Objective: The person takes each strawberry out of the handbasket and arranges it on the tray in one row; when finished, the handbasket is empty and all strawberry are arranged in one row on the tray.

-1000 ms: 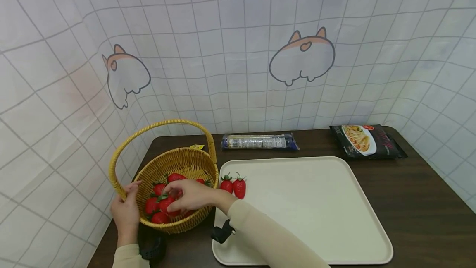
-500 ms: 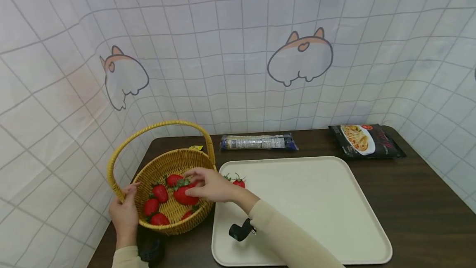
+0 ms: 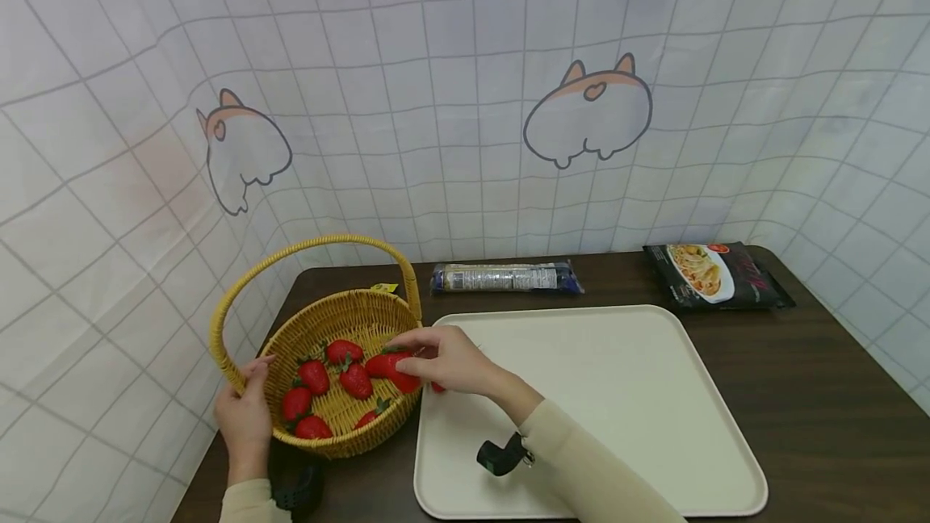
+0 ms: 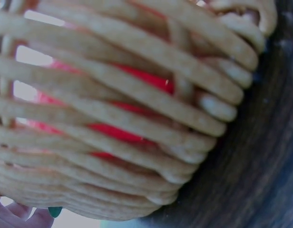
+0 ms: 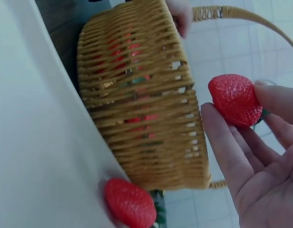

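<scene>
My right hand (image 3: 454,361) pinches a red strawberry (image 3: 407,374) between thumb and fingers, above the right rim of the yellow wicker basket (image 3: 349,452). In the right wrist view this strawberry (image 5: 236,99) is lifted clear of the basket wall (image 5: 141,104). My left hand (image 3: 245,418) grips the basket at its left rim, by the foot of the arched handle (image 3: 218,329). Several strawberries (image 3: 314,378) lie inside. The left wrist view has the woven side (image 4: 113,109) up close, red showing through its gaps. A strawberry (image 5: 131,203) lies on the cream tray (image 3: 596,426), mostly hidden behind my right hand in the head view.
Right of the basket, the tray covers much of the dark table (image 3: 821,394). A long blue-ended packet (image 3: 506,278) lies behind the tray. At the back right is a black food packet (image 3: 715,275). A grid-patterned curtain (image 3: 472,119) encloses the table's back and sides.
My right hand has moved right from inside the basket to its right rim, lifting a strawberry along. It now blocks the strawberries on the tray. The left hand keeps its hold.
</scene>
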Demonstrator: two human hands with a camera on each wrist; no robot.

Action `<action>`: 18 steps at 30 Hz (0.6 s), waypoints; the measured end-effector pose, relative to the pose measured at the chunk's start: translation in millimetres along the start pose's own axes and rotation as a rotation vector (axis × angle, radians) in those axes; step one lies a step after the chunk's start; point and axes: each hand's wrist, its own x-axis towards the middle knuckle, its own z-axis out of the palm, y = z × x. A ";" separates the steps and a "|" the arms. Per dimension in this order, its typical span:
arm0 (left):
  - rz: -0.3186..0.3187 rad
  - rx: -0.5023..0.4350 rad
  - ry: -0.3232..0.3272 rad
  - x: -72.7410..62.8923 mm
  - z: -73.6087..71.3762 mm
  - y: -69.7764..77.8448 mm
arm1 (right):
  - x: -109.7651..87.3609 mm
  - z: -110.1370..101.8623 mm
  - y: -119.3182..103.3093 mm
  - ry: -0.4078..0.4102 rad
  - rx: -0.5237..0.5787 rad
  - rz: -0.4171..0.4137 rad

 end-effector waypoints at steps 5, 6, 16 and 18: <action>0.027 -0.016 -0.008 1.2 0.2 -3.5 | -9.0 -9.7 8.2 0.059 0.021 0.022; 0.032 -0.018 -0.009 1.5 0.3 -4.2 | -10.9 -12.4 9.3 0.070 0.032 0.028; 0.021 -0.004 -0.026 1.0 -0.5 -3.4 | -31.8 -36.2 18.8 0.135 0.090 0.083; 0.022 -0.003 -0.025 0.7 -0.6 -2.9 | -36.3 -39.4 21.6 0.153 0.120 0.101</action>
